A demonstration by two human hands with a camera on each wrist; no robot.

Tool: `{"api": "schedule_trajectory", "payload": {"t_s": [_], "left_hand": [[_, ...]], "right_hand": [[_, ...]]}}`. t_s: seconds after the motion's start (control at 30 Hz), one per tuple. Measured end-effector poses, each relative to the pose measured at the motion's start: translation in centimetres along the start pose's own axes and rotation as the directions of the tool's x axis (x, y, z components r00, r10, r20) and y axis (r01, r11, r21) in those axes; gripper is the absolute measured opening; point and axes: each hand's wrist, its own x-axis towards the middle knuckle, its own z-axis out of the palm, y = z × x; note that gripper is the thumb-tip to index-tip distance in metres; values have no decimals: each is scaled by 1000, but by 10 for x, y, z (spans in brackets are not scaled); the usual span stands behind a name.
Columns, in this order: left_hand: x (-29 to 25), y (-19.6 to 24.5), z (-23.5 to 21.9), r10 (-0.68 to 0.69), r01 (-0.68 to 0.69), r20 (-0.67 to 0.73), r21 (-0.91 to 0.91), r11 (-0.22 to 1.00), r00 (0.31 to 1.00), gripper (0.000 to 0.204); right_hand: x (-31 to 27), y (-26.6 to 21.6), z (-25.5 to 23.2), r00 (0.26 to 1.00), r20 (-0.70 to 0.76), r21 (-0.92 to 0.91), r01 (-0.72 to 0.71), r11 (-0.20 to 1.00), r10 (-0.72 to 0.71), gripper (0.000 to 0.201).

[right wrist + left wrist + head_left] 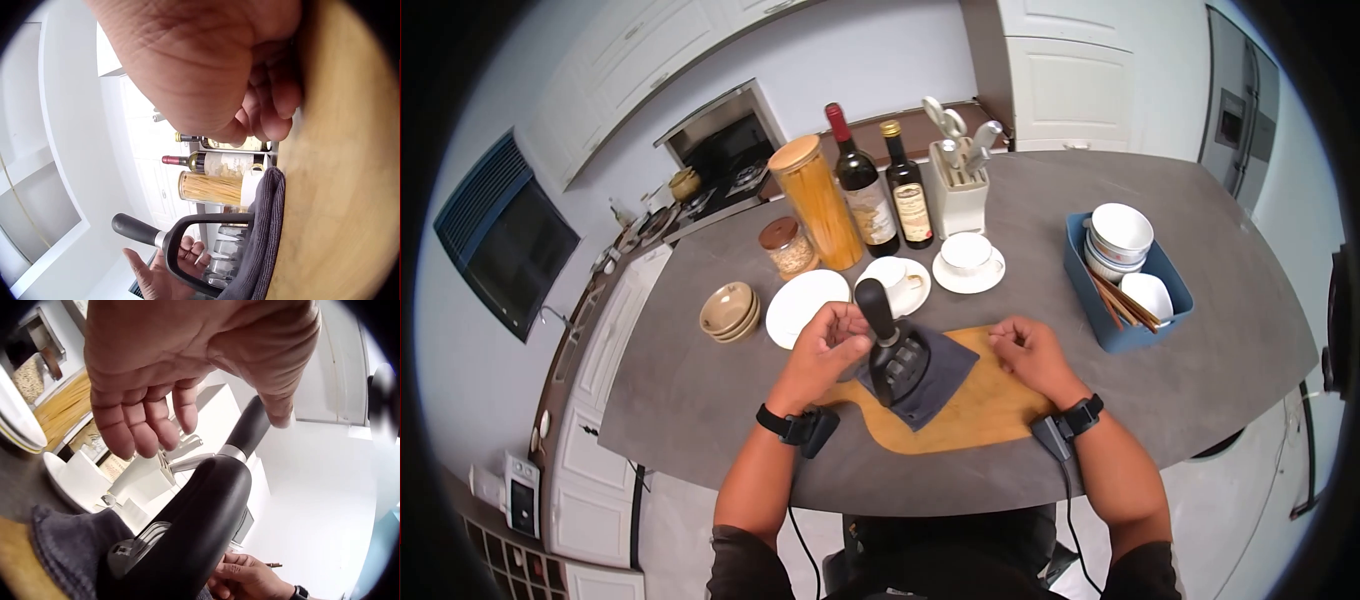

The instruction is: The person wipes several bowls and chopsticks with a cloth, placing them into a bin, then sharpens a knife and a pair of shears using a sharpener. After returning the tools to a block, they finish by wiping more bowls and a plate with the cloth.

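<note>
Holds nothing in the left hand (833, 340), with its fingers slightly bent and apart from the thumb, close beside the handle of the black-handled tool (886, 350); cannot tell whether touching it. Holds nothing in the right hand (1032, 355) either, with fingers loosely curled, at the right side of the wooden board (1000, 425). Between both hands, has the tool standing on a dark grey cloth (945, 378), handle upward and leaning, with metal parts set in its black frame. Beneath the cloth, shows the board, flat on the grey table (1230, 310). Just beyond, displays a white plate (793, 305) and two white cups (968, 253) on saucers (970, 283). To the left, includes stacked brown bowls (727, 308); farther back, a spaghetti container (815, 205), two dark bottles (865, 195) and a knife block (962, 208). Well to the right, has a blue basket (1140, 340) with white bowls (1122, 233) and chopsticks (1112, 300).
</note>
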Motion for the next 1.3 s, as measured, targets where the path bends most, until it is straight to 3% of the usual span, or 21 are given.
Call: {"api": "schedule_trajectory", "payload": {"t_s": [0.1,0.23,0.3,0.37,0.47,0.57,0.63,0.67,0.73,0.77,0.83,0.87,0.93,1.17,1.23,1.27,1.3], "left_hand": [[-18,-11,-8,13,-21,-103,-77,997,995,43],[-32,-48,-13,-161,124,-258,-154,980,953,40],[-37,-56,-11,-365,307,-249,-244,920,897,37],[-38,-69,-11,-338,266,-237,-291,919,911,36],[-35,-76,-14,-250,214,-202,-187,959,947,35],[-35,-85,-11,-136,139,-199,0,990,971,33],[-37,-85,-10,-145,148,-198,-2,989,969,33],[-36,-82,-10,-145,150,-202,7,989,969,33],[-36,-79,-9,-137,143,-200,14,990,970,33],[-36,-78,-9,-129,138,-214,27,990,968,34],[-37,-76,-10,-131,140,-198,35,990,972,34],[-38,-76,-10,-140,152,-202,46,987,969,34],[-39,-75,-10,-136,148,-197,47,988,971,34],[-39,-72,-10,-121,145,-214,102,984,969,32],[-39,-75,-9,-92,114,-203,98,989,975,30],[-40,-77,-8,-68,88,-192,95,992,979,29],[-42,-74,-7,-73,92,-189,91,992,979,29]], "right_hand": [[0,1,4,1000,-16,1,6,1000,-6,15],[3,4,8,999,-41,21,1,1000,0,15],[6,1,9,999,-26,10,-25,1000,26,16],[7,-4,10,998,-11,1,-56,998,56,16],[12,-27,13,990,72,-99,-112,989,119,20],[10,-82,27,991,117,-209,-34,977,59,29],[13,-127,40,978,164,-266,168,949,-127,38],[15,-145,47,981,151,-273,160,949,-122,38],[21,-176,61,911,268,-426,403,810,-313,50],[23,-188,69,915,251,-437,397,807,-315,50],[28,-205,84,852,387,-615,523,590,-353,49],[32,-207,90,856,375,-625,517,585,-356,49],[41,-206,100,811,471,-666,585,463,-347,50],[48,-208,103,833,446,-676,553,488,-327,47],[39,-215,92,843,396,-611,539,580,-365,37],[35,-224,86,888,338,-589,459,665,-314,34],[29,-234,79,890,337,-591,454,667,-308,34]]}}
